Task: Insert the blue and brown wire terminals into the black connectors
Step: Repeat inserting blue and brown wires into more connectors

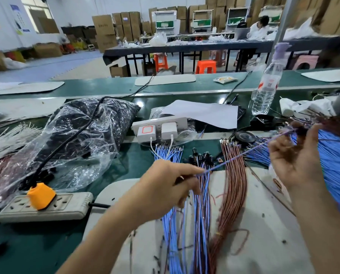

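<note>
Wires, blue and brown with metal terminals, lie across the green bench (27, 244) and its pale near mat (264, 224).
- Bag (82, 131): clear plastic, full of dark parts, far left, with a black cable lying over it.
- Blue bundle (337, 155): thick, at the right edge, behind the right grip.
- Brown bundle (234, 186): on the mat, right of centre, terminals at the far end.
- Mixed lot (202, 214): blue and brown wires on the mat, just left of the brown bundle, partly under the left grip.
- Paper (202, 113): white sheet, far centre.
- Strip (46, 206): grey power strip, near left, with an orange plug (40, 194) seated in it.
- Left grip (165, 186): centre, back of the hand up, fingertips pinching the near end of one bluish strand.
- Right grip (295, 155): raised at right, fingers curled round the strand's far end. Something dark is there too, too blurred to name.
- Bottle (266, 88): clear, upright, far right.
- Chargers (159, 125): two white ones in a white socket block, far centre.
- Connectors (201, 156): black, a small cluster on the bench just beyond the mat, between the blue and brown terminals.
- Strand (244, 153): taut in the air between the two grips, crossing above the brown bundle.
</note>
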Available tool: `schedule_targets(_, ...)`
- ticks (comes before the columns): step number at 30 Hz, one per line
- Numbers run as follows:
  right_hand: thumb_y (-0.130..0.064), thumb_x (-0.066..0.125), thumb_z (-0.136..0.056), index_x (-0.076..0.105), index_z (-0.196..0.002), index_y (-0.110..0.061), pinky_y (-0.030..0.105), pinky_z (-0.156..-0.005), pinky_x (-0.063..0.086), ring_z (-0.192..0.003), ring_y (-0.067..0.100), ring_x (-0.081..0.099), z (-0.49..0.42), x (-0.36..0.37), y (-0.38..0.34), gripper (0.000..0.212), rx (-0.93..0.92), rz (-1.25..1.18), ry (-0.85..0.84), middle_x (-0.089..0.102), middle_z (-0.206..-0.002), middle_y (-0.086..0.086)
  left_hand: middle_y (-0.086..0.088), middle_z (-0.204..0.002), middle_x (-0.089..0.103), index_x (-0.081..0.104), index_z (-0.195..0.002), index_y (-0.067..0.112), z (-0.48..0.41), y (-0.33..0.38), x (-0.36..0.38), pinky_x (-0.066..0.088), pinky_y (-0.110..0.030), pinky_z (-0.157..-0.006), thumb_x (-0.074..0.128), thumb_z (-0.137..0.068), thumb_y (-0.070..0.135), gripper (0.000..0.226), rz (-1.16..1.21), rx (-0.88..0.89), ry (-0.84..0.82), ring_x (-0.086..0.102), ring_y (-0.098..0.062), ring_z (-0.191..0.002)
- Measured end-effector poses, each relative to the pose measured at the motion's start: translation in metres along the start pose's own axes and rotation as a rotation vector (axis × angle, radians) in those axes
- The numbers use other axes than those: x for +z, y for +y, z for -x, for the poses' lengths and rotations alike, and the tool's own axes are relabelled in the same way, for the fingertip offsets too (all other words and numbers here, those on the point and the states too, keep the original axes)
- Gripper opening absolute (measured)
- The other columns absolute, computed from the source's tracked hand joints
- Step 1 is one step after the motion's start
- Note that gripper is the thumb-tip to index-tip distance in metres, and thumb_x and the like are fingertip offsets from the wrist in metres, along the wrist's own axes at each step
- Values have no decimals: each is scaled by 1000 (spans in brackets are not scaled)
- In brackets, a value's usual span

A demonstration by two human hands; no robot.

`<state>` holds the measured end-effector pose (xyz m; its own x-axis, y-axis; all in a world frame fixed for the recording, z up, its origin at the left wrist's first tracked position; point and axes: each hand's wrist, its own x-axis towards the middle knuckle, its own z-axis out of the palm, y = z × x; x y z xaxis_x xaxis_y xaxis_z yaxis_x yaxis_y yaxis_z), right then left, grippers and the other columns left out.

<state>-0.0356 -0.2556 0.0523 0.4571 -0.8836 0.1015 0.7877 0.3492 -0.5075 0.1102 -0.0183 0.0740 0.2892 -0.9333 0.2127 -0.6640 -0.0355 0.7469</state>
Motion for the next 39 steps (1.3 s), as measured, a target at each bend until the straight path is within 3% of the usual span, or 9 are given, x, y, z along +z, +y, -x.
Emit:
schedule_targets(4, -32, 54, -85, 65, -87, -18, 8, -39, 31, -41, 0, 40, 0, -5, 11, 18, 43, 185, -15, 65, -66, -6, 10, -75, 72, 68, -107, 34, 45, 33, -3, 53, -19, -75, 65, -90, 30, 18, -17, 7, -494, 60, 2, -57)
schedule_targets(6, -18, 55, -91, 54, -88, -20, 10, -36, 34, -39, 1, 43, 3, -6, 28, 4, 46, 384, -29, 69, -64, 1, 9, -76, 68, 74, -88, 19, 57, 34, -7, 47, -21, -84, 67, -87, 36, 18, -31, 51, -553, 63, -3, -77)
schedule_targets(9, -7, 60, -89, 53, -90, -19, 17, -45, 48, -46, 11, 58, 7, -4, 59, 14, 21, 699, -65, 72, -73, 11, 8, -104, 70, 66, -114, 20, 48, 36, -23, 48, -27, -95, 58, -93, 25, 23, -136, 15, -767, 62, 1, -101)
schedule_targets(13, -5, 66, -86, 52, -130, -21, 31, -80, 57, -72, 12, 72, 14, -5, 88, 49, 86, 1002, -145, 62, -110, -6, 13, -94, 70, 67, -115, 24, 25, 4, -24, 49, -17, -85, 60, -93, 30, 24, -295, -157, -393, 61, 9, -80)
schedule_targets(16, -9, 67, -86, 43, -141, -20, 29, -74, 59, -71, 10, 72, 23, -8, 95, 61, 18, 1157, -206, 70, -98, -13, 5, -106, 68, 65, -118, 19, 3, -25, -5, 44, -16, -85, 58, -94, 29, 27, -442, -259, -172, 61, -4, -91)
schedule_targets(20, -10, 64, -89, 53, -128, -23, 36, -78, 59, -77, 17, 69, 35, -5, 97, 43, -166, 1327, -222, 46, -125, -3, -9, -106, 55, 58, -102, 8, -21, -49, 18, 43, -35, -83, 59, -93, 35, 28, -658, -341, -90, 54, -27, -99)
schedule_targets(26, -5, 63, -89, 59, -100, -32, 17, -57, 51, -66, 12, 65, 49, 1, 97, 29, -241, 1294, -280, 60, -107, -1, -9, -66, 42, 39, -61, 6, -37, -49, 17, 41, -32, -59, 58, -85, 15, 33, -662, -509, -129, 46, -27, -62)
schedule_targets(32, 1, 60, -89, 67, -97, -21, 16, -51, 47, -51, 9, 60, 69, 9, 109, 25, -261, 1228, -469, 67, -80, -6, -17, -81, 69, 67, -80, -1, -32, -58, 13, 56, -35, -70, 69, -77, 23, 25, -488, -566, -32, 63, -25, -71)
schedule_targets(39, -3, 59, -92, 68, -90, -14, 14, -45, 41, -42, 4, 54, 68, 7, 109, 15, -96, 1217, -480, 59, -51, -3, -4, -51, 37, 34, -52, 9, -39, -51, 14, 35, -26, -52, 65, -74, 22, 40, -488, -581, -36, 36, -20, -50)
